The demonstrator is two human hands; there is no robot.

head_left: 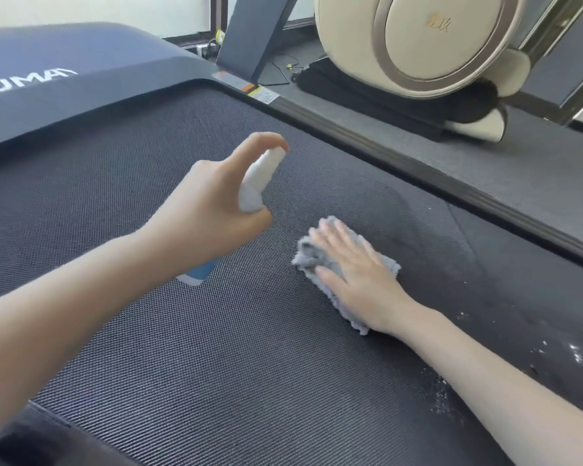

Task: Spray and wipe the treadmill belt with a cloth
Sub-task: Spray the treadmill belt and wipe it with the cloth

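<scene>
The dark textured treadmill belt (122, 203) fills most of the view. My left hand (212, 203) holds a small white spray bottle (256, 183) with a blue base above the belt's middle, index finger resting on the nozzle top. My right hand (354, 274) lies flat, fingers spread, pressing a grey fluffy cloth (308, 257) onto the belt to the right of the bottle. The belt around and right of the cloth looks darker and damp, with white specks near my right forearm.
The treadmill's dark motor cover (74, 79) with white lettering lies at the far left. A grey side rail (418, 169) borders the belt on the right. A beige massage chair (428, 45) stands beyond it on the dark floor, with cables near the upright post (260, 31).
</scene>
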